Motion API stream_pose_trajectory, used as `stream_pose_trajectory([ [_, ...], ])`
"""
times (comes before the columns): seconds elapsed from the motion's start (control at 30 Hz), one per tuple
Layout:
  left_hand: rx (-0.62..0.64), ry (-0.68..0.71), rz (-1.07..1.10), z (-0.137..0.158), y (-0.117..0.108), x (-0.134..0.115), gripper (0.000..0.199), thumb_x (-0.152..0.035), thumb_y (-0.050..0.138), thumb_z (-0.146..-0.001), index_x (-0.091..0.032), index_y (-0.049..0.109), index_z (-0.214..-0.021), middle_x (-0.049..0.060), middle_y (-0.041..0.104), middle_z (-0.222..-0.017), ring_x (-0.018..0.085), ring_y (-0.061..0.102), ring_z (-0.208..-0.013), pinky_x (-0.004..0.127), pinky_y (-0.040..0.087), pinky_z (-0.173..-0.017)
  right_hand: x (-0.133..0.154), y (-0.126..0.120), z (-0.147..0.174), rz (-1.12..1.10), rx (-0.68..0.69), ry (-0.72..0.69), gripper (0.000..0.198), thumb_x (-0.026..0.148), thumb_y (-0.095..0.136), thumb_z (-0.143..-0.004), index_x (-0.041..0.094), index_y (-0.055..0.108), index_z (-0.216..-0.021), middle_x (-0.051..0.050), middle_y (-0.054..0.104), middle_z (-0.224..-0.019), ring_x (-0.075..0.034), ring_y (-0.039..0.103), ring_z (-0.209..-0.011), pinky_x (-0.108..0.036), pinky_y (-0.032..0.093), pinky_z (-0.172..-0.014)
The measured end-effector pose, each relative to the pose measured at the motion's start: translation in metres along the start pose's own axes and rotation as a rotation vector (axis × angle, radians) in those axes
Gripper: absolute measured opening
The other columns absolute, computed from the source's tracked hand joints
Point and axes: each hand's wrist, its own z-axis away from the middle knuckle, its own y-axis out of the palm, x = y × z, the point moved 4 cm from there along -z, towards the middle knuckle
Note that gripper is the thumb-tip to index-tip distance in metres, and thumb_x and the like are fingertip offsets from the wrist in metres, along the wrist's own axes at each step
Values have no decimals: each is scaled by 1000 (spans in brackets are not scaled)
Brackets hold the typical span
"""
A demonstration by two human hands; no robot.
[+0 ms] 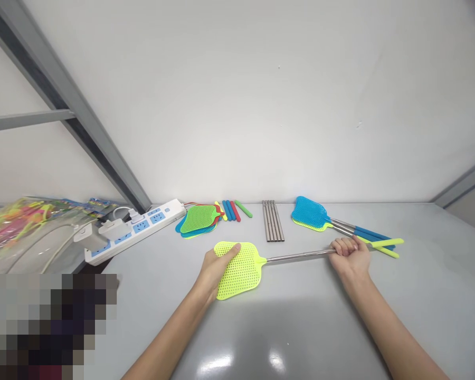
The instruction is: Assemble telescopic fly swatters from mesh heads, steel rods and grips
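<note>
Stretched between my two hands is a yellow-green fly swatter (241,270) with a metal rod. My left hand (216,269) grips the perforated head at its left edge, thumb on top. Around the rod, close to its yellow handle, the fingers of my right hand (350,254) are wrapped. Behind my right hand lies a pile of assembled swatters, a blue swatter head (311,212) on top, their handles pointing right. Loose swatter heads (200,219) in green, blue and red are stacked further left. Beside them are several coloured handles (231,210) and a row of metal rods (273,221).
A white power strip (134,232) with plugs and cables lies on the left of the grey table (301,327). Clear plastic bags (19,227) with colourful contents are at the far left. A white wall stands behind; the lower left corner is pixelated.
</note>
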Motion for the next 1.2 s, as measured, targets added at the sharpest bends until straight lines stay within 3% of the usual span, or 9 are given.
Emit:
stream_pose_trajectory([
  [0.8, 13, 12, -16, 2, 1, 1, 33, -35, 68, -57, -12, 59, -78, 12, 67, -76, 23, 64, -63, 33, 52, -58, -25, 5, 16, -19, 30, 50, 32, 14, 37, -72, 18, 15, -50, 8, 16, -38, -5, 19, -30, -18, 23, -30],
  [1.2, 8, 15, -15, 1, 0, 1, 34, -36, 68, -57, -12, 59, -79, 12, 66, -76, 22, 63, -66, 32, 52, -61, -37, 10, 24, -125, -23, 129, 30, 13, 39, -73, 18, 18, -52, 8, 20, -39, -5, 22, -32, -17, 25, -32],
])
